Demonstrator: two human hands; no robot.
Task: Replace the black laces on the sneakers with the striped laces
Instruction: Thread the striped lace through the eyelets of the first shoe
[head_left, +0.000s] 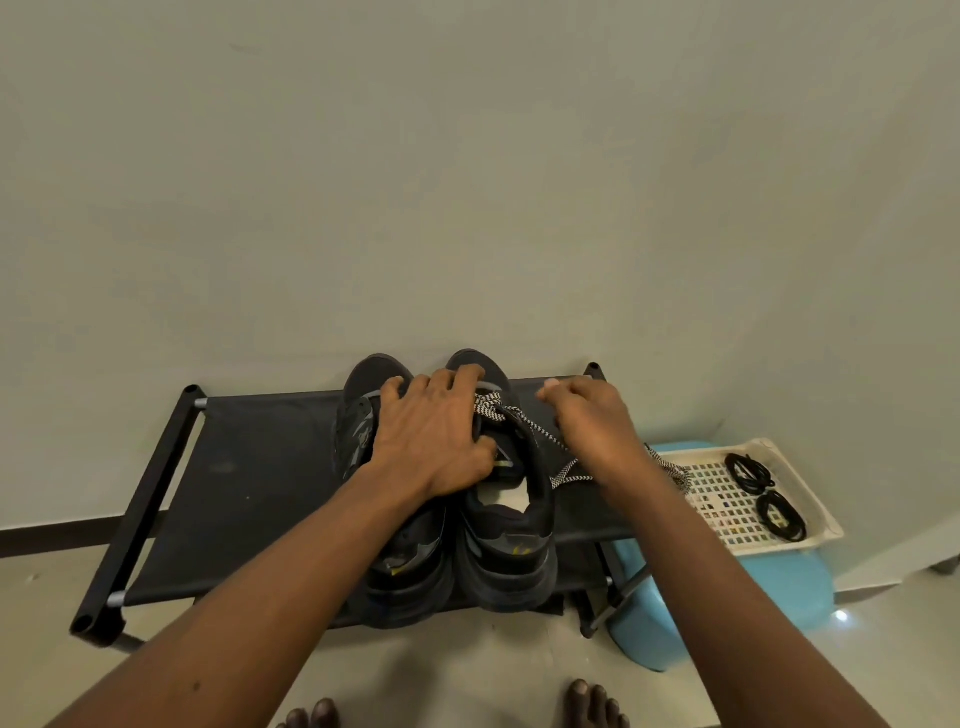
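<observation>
The left hand (431, 436) is gripping the black fabric sneaker (511, 525) under it, the right hand (597, 421) is pinching the black-and-white striped lace (524, 418) beside it, and poking it through the next hole is probably coming.

A low black shoe rack (249, 467) with a taut fabric shelf, a tubular frame and silver joints (115, 598) stands against a plain pale wall (467, 182) that fills everything above it. Below and in front of the rack lies a light tiled floor (467, 665), and to the rack's left a dark skirting strip (52, 540) runs along the foot of the wall. Just beside the rack's right end, touching its frame, sits a light blue plastic stool (779, 587), and on that stool rests a cream perforated tray (719, 501).
</observation>
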